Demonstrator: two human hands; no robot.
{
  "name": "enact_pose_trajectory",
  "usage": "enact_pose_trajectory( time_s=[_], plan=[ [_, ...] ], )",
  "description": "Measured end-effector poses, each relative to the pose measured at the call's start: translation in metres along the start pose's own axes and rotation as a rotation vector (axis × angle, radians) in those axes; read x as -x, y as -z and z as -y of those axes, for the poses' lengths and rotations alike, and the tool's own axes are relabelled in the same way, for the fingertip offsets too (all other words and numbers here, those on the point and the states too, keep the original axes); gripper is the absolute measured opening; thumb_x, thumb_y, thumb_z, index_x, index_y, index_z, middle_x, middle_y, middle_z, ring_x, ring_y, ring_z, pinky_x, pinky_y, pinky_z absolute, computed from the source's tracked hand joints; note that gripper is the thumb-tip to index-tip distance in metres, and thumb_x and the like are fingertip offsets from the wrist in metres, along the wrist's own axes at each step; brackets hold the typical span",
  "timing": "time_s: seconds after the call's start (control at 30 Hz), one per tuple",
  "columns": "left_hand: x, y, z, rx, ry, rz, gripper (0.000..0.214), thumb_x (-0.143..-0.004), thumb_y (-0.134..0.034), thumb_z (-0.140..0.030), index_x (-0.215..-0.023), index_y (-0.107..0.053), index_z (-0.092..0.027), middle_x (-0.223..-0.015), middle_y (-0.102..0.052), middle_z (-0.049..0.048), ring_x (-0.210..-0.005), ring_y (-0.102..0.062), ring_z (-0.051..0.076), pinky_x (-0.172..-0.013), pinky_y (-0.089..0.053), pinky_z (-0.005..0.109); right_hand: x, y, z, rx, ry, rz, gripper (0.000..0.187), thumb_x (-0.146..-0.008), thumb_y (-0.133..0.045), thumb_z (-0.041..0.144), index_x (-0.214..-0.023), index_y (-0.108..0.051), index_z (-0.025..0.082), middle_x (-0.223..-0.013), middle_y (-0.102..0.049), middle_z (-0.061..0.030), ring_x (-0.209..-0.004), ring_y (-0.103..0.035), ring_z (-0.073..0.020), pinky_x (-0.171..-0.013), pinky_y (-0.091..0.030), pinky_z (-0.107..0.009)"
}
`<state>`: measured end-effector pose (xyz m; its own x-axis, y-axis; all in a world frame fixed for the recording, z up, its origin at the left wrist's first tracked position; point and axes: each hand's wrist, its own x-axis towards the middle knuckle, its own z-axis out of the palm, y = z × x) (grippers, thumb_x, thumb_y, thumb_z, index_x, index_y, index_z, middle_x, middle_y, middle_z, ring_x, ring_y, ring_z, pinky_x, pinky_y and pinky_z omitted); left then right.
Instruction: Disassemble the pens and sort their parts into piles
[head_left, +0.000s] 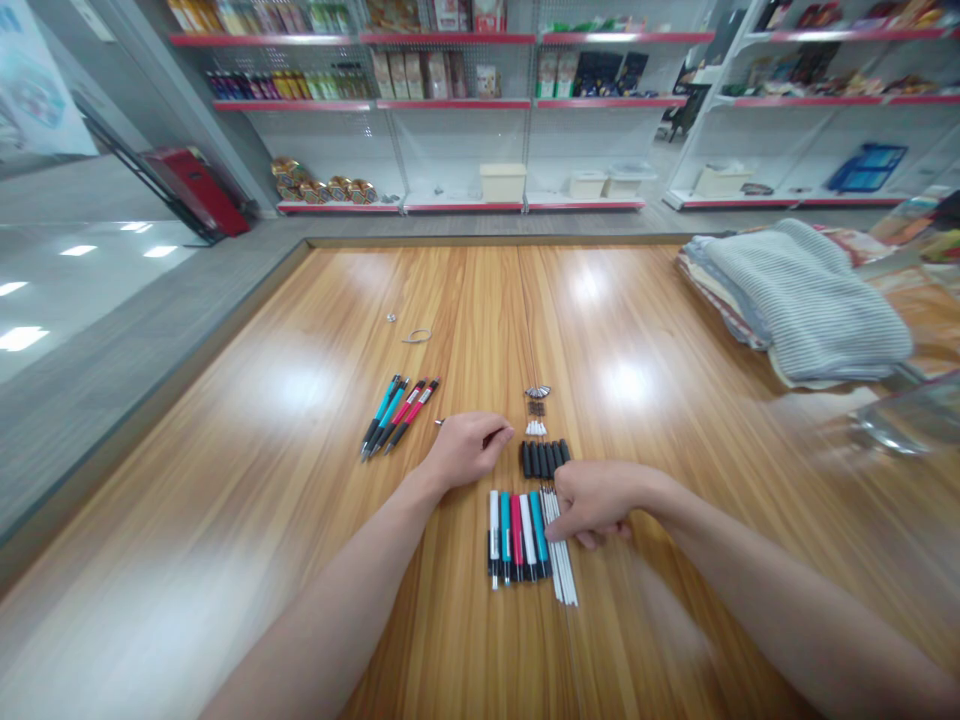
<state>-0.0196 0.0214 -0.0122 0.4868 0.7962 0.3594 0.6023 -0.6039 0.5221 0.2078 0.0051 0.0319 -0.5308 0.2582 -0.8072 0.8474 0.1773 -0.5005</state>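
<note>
My left hand [466,447] rests on the wooden table [300,520], fingers curled round a thin pen part whose tips stick out both sides. My right hand [594,502] is closed with fingertips pinching at the white ink refills [564,570] lying in a bundle. Beside these lie several pen barrels [517,535] in white, teal and red. Black rubber grips [544,457] lie in a row between my hands. Small tips and springs [535,410] sit just beyond them. Several assembled pens [399,414], teal and red, lie to the left.
Folded striped cloths [810,300] are stacked at the table's right. A small ring [391,318] and a bent wire [417,336] lie farther out. Shop shelves [450,100] with goods line the back wall. A clear container [911,415] sits at the right edge.
</note>
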Motion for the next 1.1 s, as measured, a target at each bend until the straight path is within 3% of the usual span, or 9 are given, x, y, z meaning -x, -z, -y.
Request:
enact_pose_trajectory(
  time_s=[0.37,0.57,0.73,0.93,1.1],
  plan=[
    [0.0002,0.0003,-0.0011,-0.002,0.007,0.001,0.021,-0.092,-0.047,-0.025,-0.079,-0.062,-0.018,-0.077,-0.066,0.004,-0.073,-0.06,0.014,-0.066,-0.042,0.025,0.0002,0.0033,0.0008,0.019,-0.014,0.027,0.055,-0.077,-0.05,0.062,-0.065,-0.067,0.011,-0.053,-0.06,-0.0032,-0.039,-0.053,-0.0105,-0.042,-0.044,-0.023],
    [0.0005,-0.0003,0.0001,0.002,0.009,-0.002,0.021,-0.092,-0.047,-0.025,-0.078,-0.061,-0.018,-0.076,-0.066,0.0037,-0.072,-0.059,0.014,-0.065,-0.041,0.025,0.0014,0.0035,-0.0007,0.007,0.025,0.033,0.045,-0.076,-0.055,0.053,-0.068,-0.069,0.011,-0.054,-0.061,-0.0032,-0.041,-0.053,-0.0114,-0.041,-0.044,-0.022],
    [0.0002,-0.0002,0.0008,-0.007,0.01,0.011,0.021,-0.092,-0.047,-0.026,-0.078,-0.06,-0.018,-0.078,-0.066,0.0033,-0.072,-0.059,0.014,-0.066,-0.041,0.025,0.0035,0.0046,0.0019,-0.003,0.022,0.027,0.052,-0.078,-0.053,0.058,-0.069,-0.071,0.01,-0.051,-0.059,-0.003,-0.038,-0.052,-0.0105,-0.042,-0.045,-0.022],
    [0.0002,0.0002,0.0003,0.0,0.009,0.009,0.019,-0.092,-0.048,-0.025,-0.079,-0.061,-0.018,-0.078,-0.066,0.0034,-0.073,-0.06,0.014,-0.066,-0.041,0.025,0.0016,0.0019,0.0038,0.002,-0.019,-0.011,0.047,-0.077,-0.053,0.053,-0.068,-0.071,0.01,-0.052,-0.06,-0.0036,-0.039,-0.053,-0.0115,-0.041,-0.044,-0.022],
    [0.0002,0.0003,0.0002,-0.007,0.011,0.01,0.02,-0.092,-0.048,-0.025,-0.078,-0.061,-0.018,-0.077,-0.066,0.0033,-0.072,-0.059,0.014,-0.066,-0.041,0.025,0.0062,0.0056,0.0045,-0.014,0.047,0.001,0.039,-0.078,-0.053,0.044,-0.068,-0.071,0.011,-0.04,-0.051,0.0004,-0.037,-0.052,-0.0114,-0.043,-0.046,-0.022]
  ],
)
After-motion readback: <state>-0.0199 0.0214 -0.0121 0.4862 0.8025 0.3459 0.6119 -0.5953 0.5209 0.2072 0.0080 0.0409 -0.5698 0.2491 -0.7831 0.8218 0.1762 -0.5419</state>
